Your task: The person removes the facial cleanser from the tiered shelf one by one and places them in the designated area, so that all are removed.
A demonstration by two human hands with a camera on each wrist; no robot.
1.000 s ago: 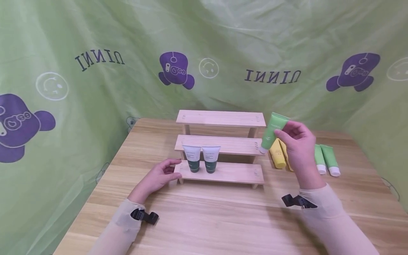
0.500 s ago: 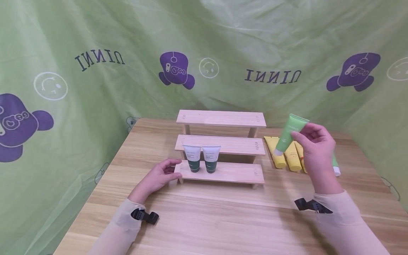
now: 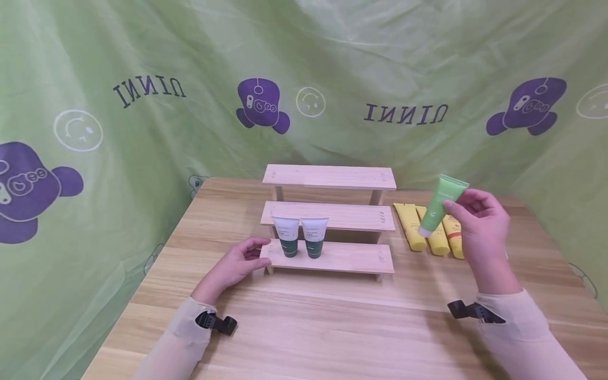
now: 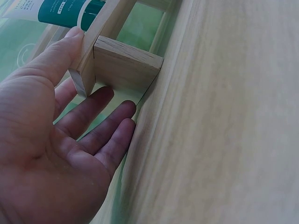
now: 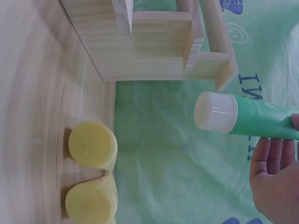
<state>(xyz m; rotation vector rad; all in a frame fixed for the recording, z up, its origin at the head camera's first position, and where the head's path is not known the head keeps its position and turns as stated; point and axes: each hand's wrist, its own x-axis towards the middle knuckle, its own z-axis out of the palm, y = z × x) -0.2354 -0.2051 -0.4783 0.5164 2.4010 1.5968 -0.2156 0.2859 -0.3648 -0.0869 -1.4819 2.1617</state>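
Note:
My right hand (image 3: 484, 232) pinches a light green squeeze tube (image 3: 443, 201) between thumb and fingers, off the table. The tube tilts with its white cap (image 5: 216, 112) down and to the left. At the left end of the lowest step of a three-step wooden shelf (image 3: 351, 257), my left hand (image 3: 239, 262) grips the board, its thumb (image 4: 70, 44) near the top edge and the other fingers around and below the end. Two white-and-dark-green tubes (image 3: 287, 237) stand cap-down side by side on that step's left half.
Several yellow tubes (image 3: 409, 227) lie on the wooden table (image 3: 323, 322) to the right of the shelf, caps toward the person. Green tubes beyond them are mostly hidden by the right hand. A green printed curtain (image 3: 342, 47) encloses the back and sides.
The right hand has moved right with the green tube, away from the shelf and over the yellow tubes, slowing lately. The left hand and the standing tubes stay put.

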